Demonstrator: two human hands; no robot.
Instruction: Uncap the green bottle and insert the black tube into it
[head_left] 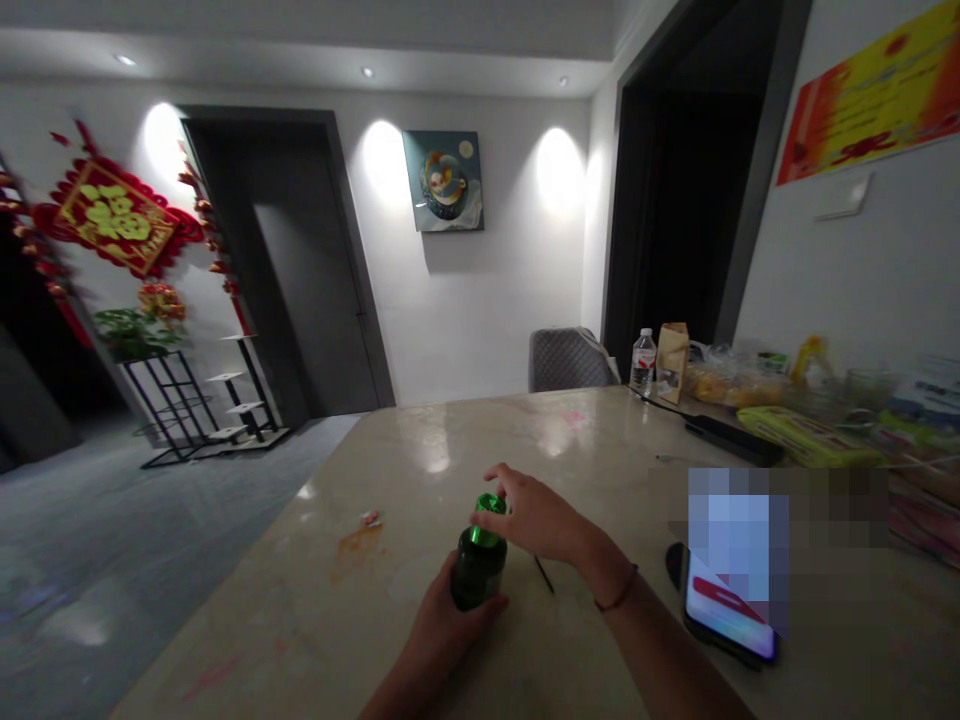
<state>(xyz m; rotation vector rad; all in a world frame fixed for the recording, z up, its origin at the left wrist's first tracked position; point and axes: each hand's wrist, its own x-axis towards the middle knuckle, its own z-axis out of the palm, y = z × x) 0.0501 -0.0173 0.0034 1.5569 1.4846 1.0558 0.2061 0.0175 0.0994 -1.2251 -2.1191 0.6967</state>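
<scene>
**Two hands at a dark green bottle (pixel 480 572) over a marble-look table (pixel 390 610)**

Seen from the head camera, the bottle stands near the table's near edge, its base hidden, so contact with the top is unclear. The left hand (pixel 442 635) is closed around its body. The right hand (pixel 536 518), with a thin cord bracelet (pixel 619 588) at the wrist, reaches in from the right, its fingers (pixel 498 474) curled down in a pinch over the bright green cap (pixel 487 505); how hard they press cannot be told. The cap is on the bottle. A thin dark stick (pixel 543 574) lies just right of the bottle, an orange stain (pixel 358 548) lies to the left, and a phone (pixel 729 615), partly pixelated, lies right. A plastic water bottle (pixel 643 362) stands at the far end.
</scene>
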